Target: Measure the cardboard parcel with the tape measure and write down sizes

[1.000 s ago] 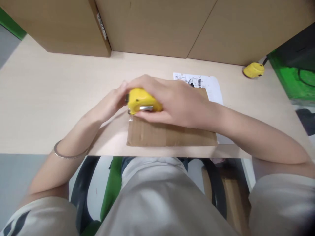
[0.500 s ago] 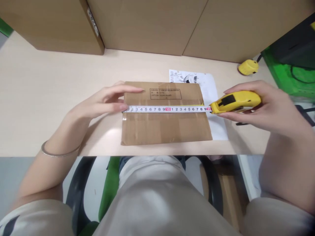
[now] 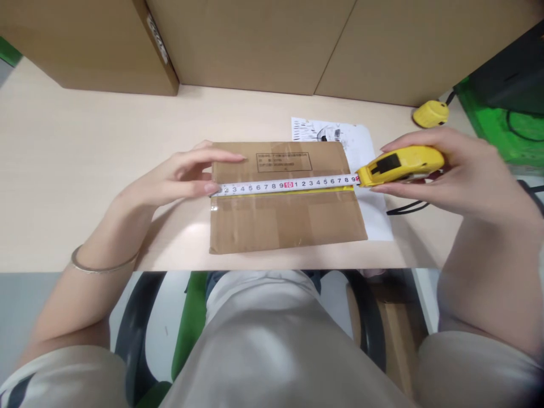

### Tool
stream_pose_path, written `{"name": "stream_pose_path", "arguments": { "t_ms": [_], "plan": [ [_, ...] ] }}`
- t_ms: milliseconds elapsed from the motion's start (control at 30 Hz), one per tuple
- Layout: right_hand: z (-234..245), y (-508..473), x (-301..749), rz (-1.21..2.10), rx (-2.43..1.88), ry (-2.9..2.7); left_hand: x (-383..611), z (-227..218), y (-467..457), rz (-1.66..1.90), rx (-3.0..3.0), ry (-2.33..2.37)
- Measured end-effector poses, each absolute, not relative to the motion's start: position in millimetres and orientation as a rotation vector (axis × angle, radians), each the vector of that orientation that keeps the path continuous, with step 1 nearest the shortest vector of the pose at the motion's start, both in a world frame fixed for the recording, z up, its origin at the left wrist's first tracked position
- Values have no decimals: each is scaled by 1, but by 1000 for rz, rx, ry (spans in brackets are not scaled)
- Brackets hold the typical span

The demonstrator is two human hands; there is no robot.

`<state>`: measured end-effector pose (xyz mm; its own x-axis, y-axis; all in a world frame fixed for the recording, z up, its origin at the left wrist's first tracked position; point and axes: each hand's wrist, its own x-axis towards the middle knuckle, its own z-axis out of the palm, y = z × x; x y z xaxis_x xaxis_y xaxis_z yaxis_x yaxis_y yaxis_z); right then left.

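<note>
A flat brown cardboard box (image 3: 289,224) with a printed label lies on the table. Across its top runs the white blade (image 3: 263,186) of a yellow tape measure (image 3: 406,164), numbers up, slanting slightly upward to the right. My left hand (image 3: 170,178) is at the box's left edge, its thumb pressing the blade's end there and its index finger stretched over the box top. Beyond the right edge, my right hand (image 3: 467,175) grips the tape measure's case between thumb and fingers. The blade's tip is hidden under my left thumb.
A printed white paper sheet (image 3: 374,221) lies partly under the box. Large cardboard boxes (image 3: 255,45) stand along the back. A small yellow object (image 3: 430,114) sits at the back right, near a green surface (image 3: 501,122) with a dark thing on it. A black strap (image 3: 408,208) lies below the tape measure.
My right hand has moved the tape measure's case slightly up and left, so the blade tilts and a little less of it shows. My left hand stays at the box's left edge.
</note>
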<state>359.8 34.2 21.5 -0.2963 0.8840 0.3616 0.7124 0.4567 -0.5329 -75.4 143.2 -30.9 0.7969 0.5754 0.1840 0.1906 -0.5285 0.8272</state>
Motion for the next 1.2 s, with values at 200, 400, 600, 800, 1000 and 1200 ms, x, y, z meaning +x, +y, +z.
{"name": "stream_pose_path", "arguments": {
  "t_ms": [200, 400, 600, 800, 1000, 1200],
  "plan": [
    [21, 33, 361, 378, -1379, -2070, -73, -29, 144, 535, 2110, 571],
    [13, 28, 355, 447, -1379, -1997, -73, -29, 144, 523, 2090, 591],
    [36, 31, 348, 412, -1413, -2166, -77, -31, 144, 522, 2077, 601],
    [57, 53, 262, 509, -1277, -2390, -77, -38, 142, 549, 1918, 643],
    [58, 71, 173, 609, -944, -2627, -65, -47, 142, 732, 1599, 622],
    [79, 67, 210, 744, -997, -2299, -54, -2, 71, 965, 2293, 1046]
  ]
}}
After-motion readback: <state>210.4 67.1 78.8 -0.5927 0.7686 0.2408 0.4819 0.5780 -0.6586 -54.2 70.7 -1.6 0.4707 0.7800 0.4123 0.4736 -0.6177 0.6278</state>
